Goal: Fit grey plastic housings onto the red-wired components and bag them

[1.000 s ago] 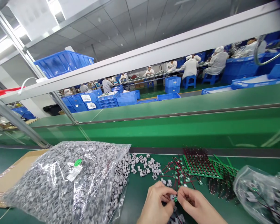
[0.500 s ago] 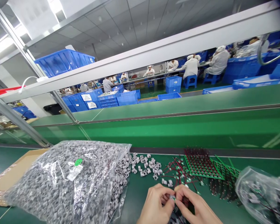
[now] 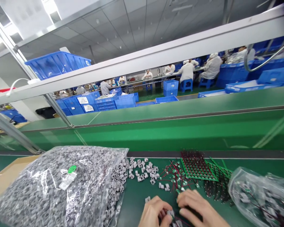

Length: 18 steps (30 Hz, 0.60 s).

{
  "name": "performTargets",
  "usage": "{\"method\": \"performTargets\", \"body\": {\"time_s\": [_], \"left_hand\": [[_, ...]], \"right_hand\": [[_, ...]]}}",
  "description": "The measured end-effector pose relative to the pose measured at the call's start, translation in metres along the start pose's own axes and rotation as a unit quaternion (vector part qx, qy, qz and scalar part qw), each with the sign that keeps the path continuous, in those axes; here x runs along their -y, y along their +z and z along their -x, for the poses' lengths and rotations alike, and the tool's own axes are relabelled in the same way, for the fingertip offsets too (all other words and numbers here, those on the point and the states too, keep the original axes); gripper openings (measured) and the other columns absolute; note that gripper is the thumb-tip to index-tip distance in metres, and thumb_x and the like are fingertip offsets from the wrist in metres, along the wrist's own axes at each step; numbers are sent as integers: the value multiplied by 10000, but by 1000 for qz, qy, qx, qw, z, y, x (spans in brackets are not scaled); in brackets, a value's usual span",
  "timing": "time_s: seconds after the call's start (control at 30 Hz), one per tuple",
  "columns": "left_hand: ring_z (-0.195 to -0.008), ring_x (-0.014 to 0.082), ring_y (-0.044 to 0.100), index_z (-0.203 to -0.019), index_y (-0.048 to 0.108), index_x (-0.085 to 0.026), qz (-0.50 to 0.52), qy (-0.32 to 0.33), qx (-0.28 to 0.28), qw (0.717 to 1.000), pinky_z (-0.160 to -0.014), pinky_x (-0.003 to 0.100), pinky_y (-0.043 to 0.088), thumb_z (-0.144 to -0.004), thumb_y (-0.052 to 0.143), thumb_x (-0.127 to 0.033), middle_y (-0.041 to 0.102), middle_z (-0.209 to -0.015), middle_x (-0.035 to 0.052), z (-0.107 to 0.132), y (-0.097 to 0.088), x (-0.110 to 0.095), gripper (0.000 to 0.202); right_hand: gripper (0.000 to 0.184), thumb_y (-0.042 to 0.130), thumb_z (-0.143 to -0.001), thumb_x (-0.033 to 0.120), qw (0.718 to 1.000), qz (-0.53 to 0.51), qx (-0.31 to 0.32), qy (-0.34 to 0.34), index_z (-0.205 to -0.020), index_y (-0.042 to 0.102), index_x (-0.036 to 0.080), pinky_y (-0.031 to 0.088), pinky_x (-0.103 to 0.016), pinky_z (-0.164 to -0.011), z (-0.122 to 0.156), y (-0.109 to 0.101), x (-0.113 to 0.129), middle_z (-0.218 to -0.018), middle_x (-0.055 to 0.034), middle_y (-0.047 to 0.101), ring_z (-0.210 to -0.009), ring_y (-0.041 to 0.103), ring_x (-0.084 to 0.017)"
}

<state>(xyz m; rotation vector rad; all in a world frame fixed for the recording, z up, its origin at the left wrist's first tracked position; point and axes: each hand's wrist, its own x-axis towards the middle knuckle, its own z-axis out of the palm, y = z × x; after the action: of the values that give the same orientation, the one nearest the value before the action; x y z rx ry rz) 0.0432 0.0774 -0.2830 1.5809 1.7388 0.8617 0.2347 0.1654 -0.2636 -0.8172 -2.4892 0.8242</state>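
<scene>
My left hand (image 3: 153, 212) is closed at the bottom of the view, its thumb and fingers around a small grey plastic part (image 3: 170, 213). To its right, my right hand (image 3: 200, 206) has its thumb and fingers apart, and nothing shows between them. Its fingertips are close to the near edge of a loose pile of small green circuit boards with dark red wires (image 3: 177, 175). Two grey plastic parts (image 3: 164, 186) lie just left of that pile, and a single one (image 3: 148, 199) sits behind my left hand. More parts and wires are partly hidden below my hands.
A big clear bag of grey parts (image 3: 61, 189) fills the left, with loose parts (image 3: 144, 170) beside its mouth. Green board panels (image 3: 198, 168) stand behind on the right; a clear bag of wired parts (image 3: 257, 198) lies near them. A green barrier (image 3: 156, 135) runs behind the bench.
My hands have separated: the right moved off the grey part they both touched, while the left moved down a little with it. The whole view has shifted slightly.
</scene>
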Motion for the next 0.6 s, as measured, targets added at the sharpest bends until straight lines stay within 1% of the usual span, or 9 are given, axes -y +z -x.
{"method": "performTargets", "body": {"time_s": [0.1,0.17,0.27,0.33,0.4,0.43,0.5,0.57,0.6], "left_hand": [[-832,184,590,-921,733,-148,-3,23,39,999,-840,283,426,-666,654,6,599,-857,54,0,-13,-1,309],[-922,197,580,-925,732,-161,8,9,51,999,-866,278,414,-670,674,-4,590,-943,64,-2,-25,-9,305],[-903,185,562,-950,695,-171,-2,-30,19,999,-835,274,417,-771,617,-64,573,-979,59,-9,-36,-23,223],[-891,183,556,-1034,651,-179,-20,-22,-3,1000,-826,276,424,-808,553,-59,561,-1020,63,-18,-36,-27,275],[-916,192,559,-1112,617,-179,-43,8,-9,999,-846,284,431,-807,519,-34,543,-1073,79,-28,-31,-26,352],[-931,201,562,-1112,617,-175,-62,19,-7,998,-853,292,433,-807,505,-24,535,-1087,89,-33,-28,-25,358],[-938,223,571,-1037,641,-159,-108,22,-1,994,-838,308,440,-804,484,-12,535,-1082,106,-40,-23,-22,317],[-914,234,581,-963,649,-154,-136,15,-7,991,-805,316,441,-814,466,-16,554,-1055,110,-41,-20,-19,274],[-903,233,583,-970,646,-159,-133,14,-17,991,-792,314,437,-827,460,-27,565,-1051,106,-40,-20,-19,268]], "right_hand": [[246,383,-984,324,996,74,1,40,-970,622,266,390,-396,-938,-1,-19,-35,-1067,-57,611,-1012,551,-221],[243,386,-971,300,992,120,8,41,-974,627,274,381,-426,-911,-2,-23,-56,-1114,-64,588,-1021,533,-242],[237,391,-962,270,987,158,17,19,-896,618,248,378,-412,-878,-5,-18,-72,-1076,-67,591,-1002,528,-247],[227,402,-956,247,984,179,11,-5,-868,611,231,378,-391,-851,-7,-12,-76,-1036,-72,599,-978,533,-248],[216,411,-957,239,979,199,-11,-31,-866,606,219,369,-380,-848,-9,-6,-77,-1015,-78,605,-970,534,-250],[220,407,-963,242,977,206,-26,-45,-862,600,213,365,-372,-844,-10,-4,-77,-998,-80,605,-960,535,-247],[245,384,-979,240,975,208,-45,-66,-834,577,202,357,-343,-790,-11,-2,-74,-920,-71,600,-879,535,-225],[274,349,-993,225,977,195,-47,-68,-802,542,194,335,-320,-717,-13,-3,-69,-830,-51,576,-768,511,-195],[286,331,-998,218,981,182,-43,-59,-787,521,192,322,-312,-689,-14,-5,-65,-792,-39,559,-716,488,-180]]}}
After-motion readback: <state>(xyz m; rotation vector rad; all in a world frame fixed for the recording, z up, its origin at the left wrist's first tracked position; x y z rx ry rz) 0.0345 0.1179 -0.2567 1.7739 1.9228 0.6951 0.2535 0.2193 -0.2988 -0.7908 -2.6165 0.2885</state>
